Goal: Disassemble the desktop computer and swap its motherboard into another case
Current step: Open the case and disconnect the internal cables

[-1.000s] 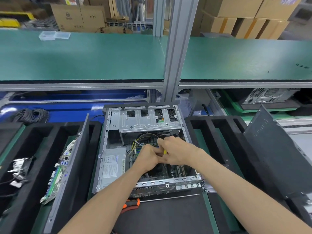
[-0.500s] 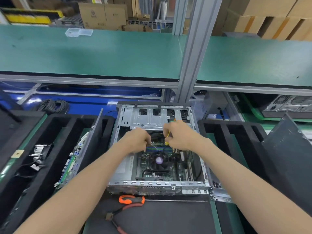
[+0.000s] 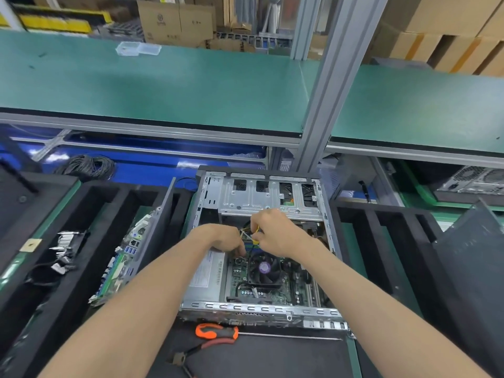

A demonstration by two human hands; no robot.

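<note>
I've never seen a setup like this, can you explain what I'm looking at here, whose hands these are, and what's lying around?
This single view comes from a camera on a person's head, looking down at their own arms. Both hands reach into an open desktop computer case lying on a workbench. The right hand pinches thin yellow wires; the left hand has curled fingers beside them, its hold hidden. Below sits the cooling fan on the motherboard. In front lie an orange-handled screwdriver and pliers.

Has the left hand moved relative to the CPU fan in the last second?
Yes. The left hand shifted off the CPU fan toward the drive cage.
</note>
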